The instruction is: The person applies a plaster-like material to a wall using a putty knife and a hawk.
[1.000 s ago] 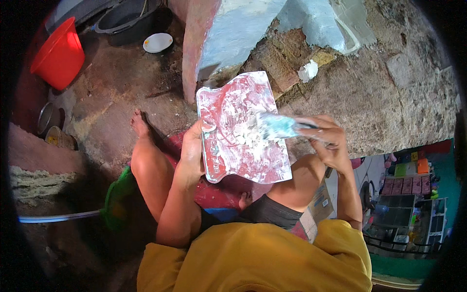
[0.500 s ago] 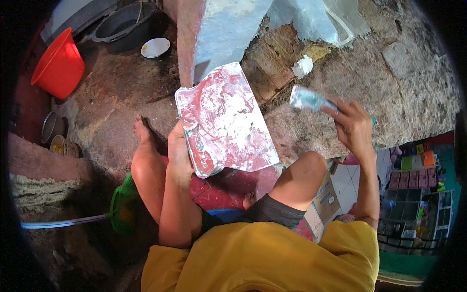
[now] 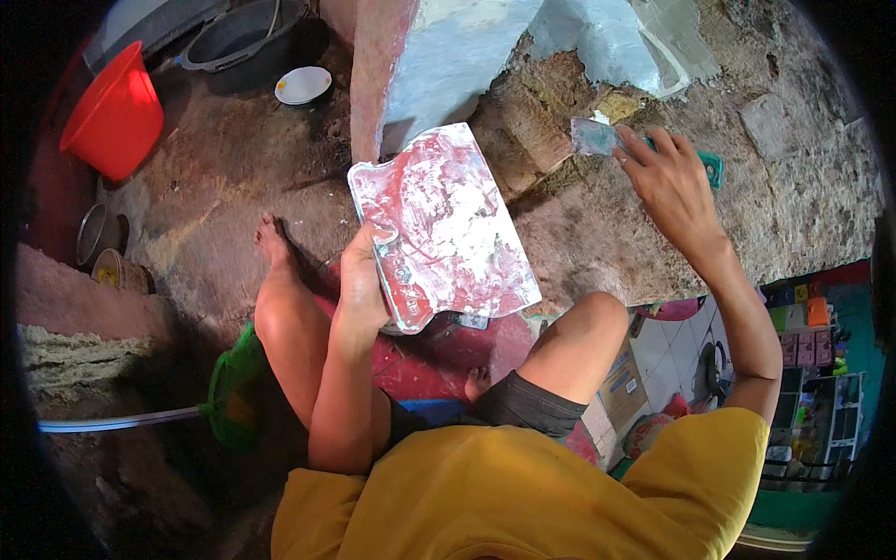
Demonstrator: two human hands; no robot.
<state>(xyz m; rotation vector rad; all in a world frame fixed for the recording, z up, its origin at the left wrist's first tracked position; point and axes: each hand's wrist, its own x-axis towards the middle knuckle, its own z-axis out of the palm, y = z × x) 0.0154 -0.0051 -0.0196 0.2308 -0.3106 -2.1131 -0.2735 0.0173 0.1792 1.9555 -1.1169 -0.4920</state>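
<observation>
My left hand (image 3: 362, 275) grips the left edge of a red board (image 3: 411, 201), thumb on top, fingers hidden beneath. White paste (image 3: 457, 229) is smeared across the board, thickest near its middle. In my right hand (image 3: 670, 182) is a putty knife (image 3: 595, 137) with a flat blade and a green handle whose end sticks out past the hand. The blade points left, over the rough ledge (image 3: 635, 210). A small white lump of paste (image 3: 602, 118) shows just beyond the blade, partly hidden by it. Pale coating (image 3: 448, 61) covers the wall face above the board.
At the far left stand a red bucket (image 3: 112, 117) and a black basin (image 3: 238, 47), with a white plate (image 3: 303, 85) near them. A green net (image 3: 227, 383) on a pole lies left of my leg. Shelves with goods (image 3: 821, 411) fill the lower right.
My right hand has moved the putty knife forward, up to the white lump on the ledge, which its blade now partly covers. The board has shifted slightly right.
</observation>
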